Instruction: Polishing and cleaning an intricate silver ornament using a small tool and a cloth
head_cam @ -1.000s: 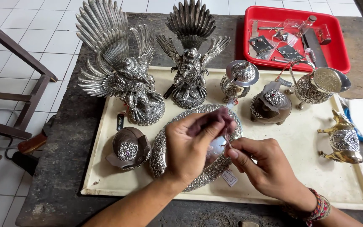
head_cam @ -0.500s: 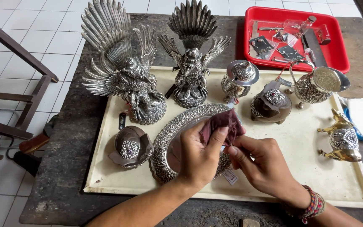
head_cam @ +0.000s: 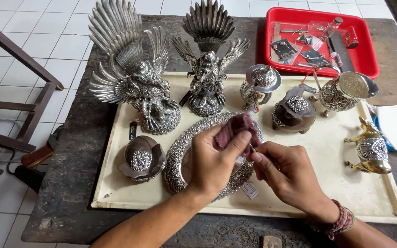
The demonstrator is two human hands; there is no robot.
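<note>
Handling: the small silver piece [head_cam: 250, 148] looks light, hard and slippery; best pinched at its edges, judging by its size.
Cloth: the maroon cloth [head_cam: 235, 128] is soft and crumpled.
Left hand [head_cam: 214, 160]: grip closed on the cloth, pressing it to the piece.
Right hand [head_cam: 286, 172]: fingertips pinched on the piece.
Place: above the embossed oval silver tray [head_cam: 175, 158], on the cream tray [head_cam: 345, 193], on the dark surface [head_cam: 70, 183].
</note>
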